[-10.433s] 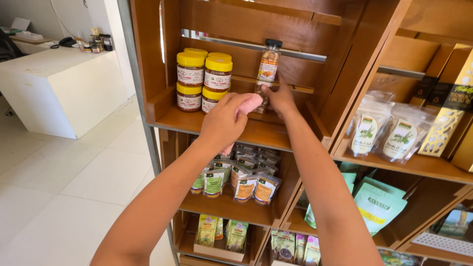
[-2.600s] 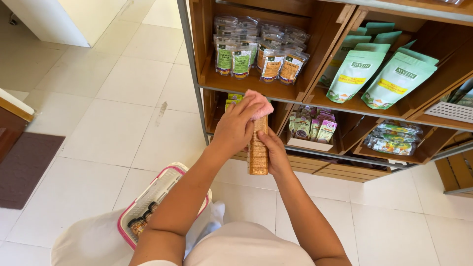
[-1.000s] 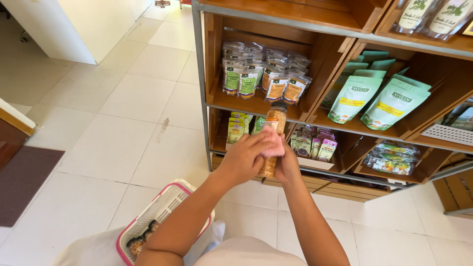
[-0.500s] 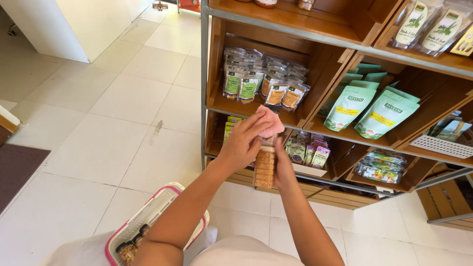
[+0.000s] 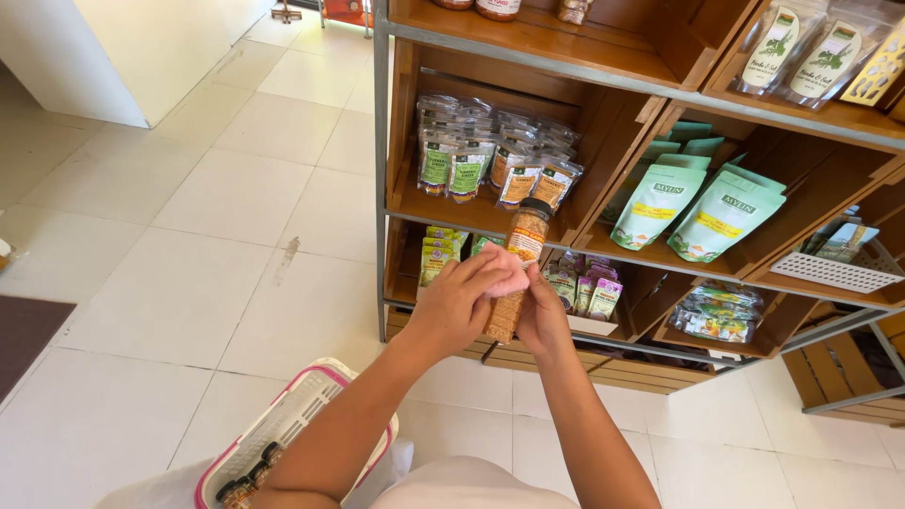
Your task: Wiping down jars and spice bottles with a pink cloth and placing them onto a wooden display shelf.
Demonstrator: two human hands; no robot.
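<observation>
**Wiping the spice jar in front of the shelf**

I hold a tall spice jar (image 5: 520, 267) with a black lid upright before the wooden shelf (image 5: 528, 42), at the height of its second level. To do this wiping well, I think I should keep the jar steady from below and turn it slowly, so the cloth passes around all its sides and does not slip over the label only. I should also keep it well away from the shelf edge, so it does not knock the packets.

My right hand (image 5: 542, 316) is closed around the lower part of the jar, fingers curled behind it. My left hand (image 5: 462, 302) is half closed: its fingers press a small pink cloth (image 5: 509, 276) against the middle of the jar, so the hand touches the jar through the cloth.

Behind the jar, on the shelf, stand small packets with green and orange labels (image 5: 490, 170), and to the right of them big green pouches (image 5: 698, 203). Below the shelf, near my left arm, a pink-rimmed basket (image 5: 283, 429) rests on the white tiled floor (image 5: 189, 273).
</observation>
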